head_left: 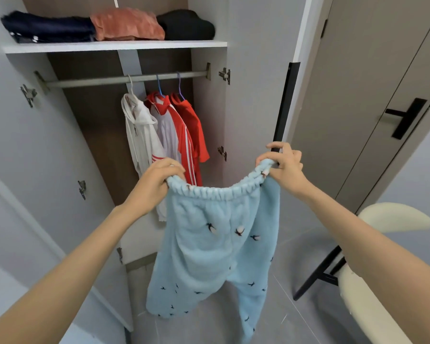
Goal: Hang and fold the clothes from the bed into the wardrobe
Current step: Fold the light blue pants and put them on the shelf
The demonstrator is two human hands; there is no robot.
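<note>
Two hands, left hand [159, 178] and right hand [282, 165], each pinching the elastic waistband of fluffy pale-blue bird-print trousers [216, 244], spread wide, apparently for folding.

Bare left forearm [85, 247], bare right forearm [358, 224], both uncovered to frame edge, bare left hand [157, 181], bare right hand [284, 167].

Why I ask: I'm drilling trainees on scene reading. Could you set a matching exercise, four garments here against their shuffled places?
Things:
1. blue trousers
2. orange folded garment
3. red shirt
4. white hoodie
Places:
A. right end of the row hanging on the rail
B. top shelf, between navy garment and black garment
C. waistband gripped by left hand and right hand
D. left end of the hanging row
Pairs: 1-C, 2-B, 3-A, 4-D
</note>
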